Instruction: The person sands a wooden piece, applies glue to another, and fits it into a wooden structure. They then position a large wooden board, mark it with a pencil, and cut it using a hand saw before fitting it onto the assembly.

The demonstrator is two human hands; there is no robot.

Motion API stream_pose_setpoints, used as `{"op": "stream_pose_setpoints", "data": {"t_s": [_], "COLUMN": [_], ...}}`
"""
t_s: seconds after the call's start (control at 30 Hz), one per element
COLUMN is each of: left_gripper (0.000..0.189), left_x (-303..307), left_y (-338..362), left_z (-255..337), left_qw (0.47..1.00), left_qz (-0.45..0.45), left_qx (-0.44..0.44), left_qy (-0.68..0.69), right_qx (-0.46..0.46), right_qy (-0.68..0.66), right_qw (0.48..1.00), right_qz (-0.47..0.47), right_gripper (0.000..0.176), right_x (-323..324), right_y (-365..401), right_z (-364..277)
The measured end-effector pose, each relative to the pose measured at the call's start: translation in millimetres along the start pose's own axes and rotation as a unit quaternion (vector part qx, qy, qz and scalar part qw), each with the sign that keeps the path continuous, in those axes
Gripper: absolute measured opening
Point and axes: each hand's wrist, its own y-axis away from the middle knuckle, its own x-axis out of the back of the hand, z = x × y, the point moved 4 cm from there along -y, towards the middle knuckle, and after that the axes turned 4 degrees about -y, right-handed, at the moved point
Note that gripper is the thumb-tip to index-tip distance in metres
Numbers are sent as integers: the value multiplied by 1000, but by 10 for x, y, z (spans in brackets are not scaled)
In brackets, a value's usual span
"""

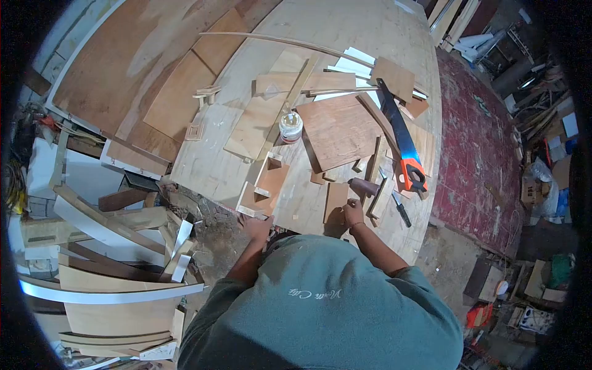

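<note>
My left hand [256, 227] is at the table's front edge, against the near end of a small wooden assembly [266, 185] with pale upright strips; its fingers are too small to make out. My right hand [353, 213] is closed beside a flat brown wood piece [335, 202], and what it may hold is hidden. Just beyond it lies a dark brown bottle [364, 187]. A jar with a white label [290, 127] stands behind the assembly. To the right are a knife-like tool with a black handle [402, 213] and narrow wood strips [382, 198].
A handsaw with an orange handle [413, 174] lies at the right of the wooden table [237, 166]. A square reddish board [339, 131] and stacked offcuts [394, 77] fill the middle and back. Curved wood pieces [111, 225] lie at left, off the table.
</note>
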Motion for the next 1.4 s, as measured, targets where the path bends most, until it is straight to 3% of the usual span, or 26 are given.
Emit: {"op": "stream_pose_setpoints", "data": {"t_s": [0.27,0.43,0.5,0.7,0.77,0.8,0.87,0.9,0.93,0.97,1.0,1.07,1.2,1.33,1.4], "left_gripper": [82,83,86,74,72,70,69,69,69,67,66,60,52,51,52], "left_x": [107,248,393,534,523,558,712,767,701,645,610,681,718,762,774], "left_y": [112,321,411,498,496,509,547,554,546,521,514,503,509,470,467], "left_z": [-49,-135,-86,12,12,31,157,217,149,93,64,129,165,96,35], "left_qw": [999,996,997,996,995,992,995,997,997,995,993,991,989,987,990], "left_qz": [-23,-25,30,50,76,103,82,62,62,82,102,118,130,137,103], "left_qx": [10,57,46,27,18,9,12,13,15,-10,-34,-44,-71,-65,19], "left_qy": [39,60,57,62,69,76,58,41,42,49,56,49,13,48,96], "right_qx": [-44,-16,-29,-23,42,42,235,137,82,113,-8,-130,-149,-152,-170], "right_qy": [-42,-26,-40,-46,14,15,96,-28,-1,15,-84,-133,-80,-130,-139], "right_qw": [997,999,998,998,996,996,958,990,988,965,927,885,861,861,846], "right_qz": [-37,-29,-28,-38,82,81,136,-12,-129,-236,-366,-426,-480,-467,-486], "right_gripper": [35,34,34,39,43,43,45,44,43,41,42,43,44,46,48], "right_x": [-21,-25,-27,-35,25,0,-82,-266,-433,-657,-928,-1284,-1996,-2345,-2468], "right_y": [16,-99,-93,-67,113,182,328,302,398,406,437,604,483,516,574], "right_z": [-119,44,43,34,-241,-353,-672,-629,-789,-822,-772,-996,-842,-953,-1044]}}
